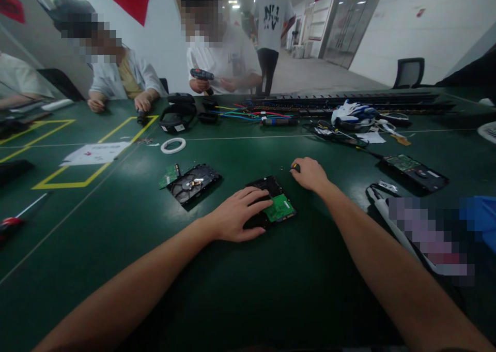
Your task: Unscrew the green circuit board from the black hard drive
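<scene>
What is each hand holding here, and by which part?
The left hand lies flat on the hard drive, pinning its left side. The right hand closes round a small dark tool; its grip point is hidden.

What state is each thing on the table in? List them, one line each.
Left hand: flat on the drive, pressing it down.
Right hand: closed on a small dark tool.
Drive: on the table, green board facing up.
Tool: in the right hand's grip, tip hidden.
Second drive: lid off, platter bare.
Loose board: off, lying beside the second drive.
Third drive: board up, untouched.
Tape roll: lying flat.
</scene>
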### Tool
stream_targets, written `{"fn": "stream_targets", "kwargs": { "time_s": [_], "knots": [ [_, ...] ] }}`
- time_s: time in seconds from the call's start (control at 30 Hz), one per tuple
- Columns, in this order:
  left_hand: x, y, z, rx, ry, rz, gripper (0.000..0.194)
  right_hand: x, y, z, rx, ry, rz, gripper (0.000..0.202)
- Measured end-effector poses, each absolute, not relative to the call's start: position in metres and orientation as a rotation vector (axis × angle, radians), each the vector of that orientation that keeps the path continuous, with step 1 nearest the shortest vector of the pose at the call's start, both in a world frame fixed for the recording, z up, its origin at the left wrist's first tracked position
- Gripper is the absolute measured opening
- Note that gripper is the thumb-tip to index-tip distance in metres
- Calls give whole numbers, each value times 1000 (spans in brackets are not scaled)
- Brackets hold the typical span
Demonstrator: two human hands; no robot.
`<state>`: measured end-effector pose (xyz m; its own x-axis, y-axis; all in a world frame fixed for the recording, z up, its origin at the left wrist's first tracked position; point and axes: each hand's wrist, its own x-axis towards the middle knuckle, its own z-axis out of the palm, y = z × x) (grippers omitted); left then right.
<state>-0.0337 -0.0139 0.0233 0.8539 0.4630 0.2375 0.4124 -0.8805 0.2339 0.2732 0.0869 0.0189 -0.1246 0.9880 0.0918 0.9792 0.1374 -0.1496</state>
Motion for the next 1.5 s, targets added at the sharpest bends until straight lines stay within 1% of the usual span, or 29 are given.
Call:
{"fn": "stream_targets", "kwargs": {
  "time_s": [0.2, 0.43, 0.53, 0.63, 0.77, 0.97, 1.13, 1.3, 1.5],
  "knots": [
    [-32, -13, 28, 2858, 662, 445, 66, 270, 83, 20, -1961, -2242, 57, 25],
    [-21, -19, 24, 2899, 783, 452, 64, 270, 77, 30, -2044, -2194, -12, 24],
    [-13, -20, 21, 2904, 850, 471, 65, 270, 65, 41, -2069, -2172, -29, 21],
    [-7, -19, 20, 2906, 897, 501, 66, 268, 45, 54, -2015, -2200, -28, 15],
    [-5, -18, 20, 2889, 915, 519, 66, 262, 15, 64, -1817, -2230, 50, 8],
    [-6, -14, 18, 2861, 903, 530, 70, 258, -9, 57, -1663, -2239, 197, 5],
    [-6, -6, 18, 2857, 831, 586, 72, 260, -10, 50, -1585, -2243, 223, 5],
    [-5, -3, 22, 2847, 738, 570, 73, 260, -10, 46, -1511, -2240, 244, 5],
    [-7, 0, 16, 2858, 731, 576, 68, 257, -14, 44, -1452, -2270, 260, 5]
  ]
}}
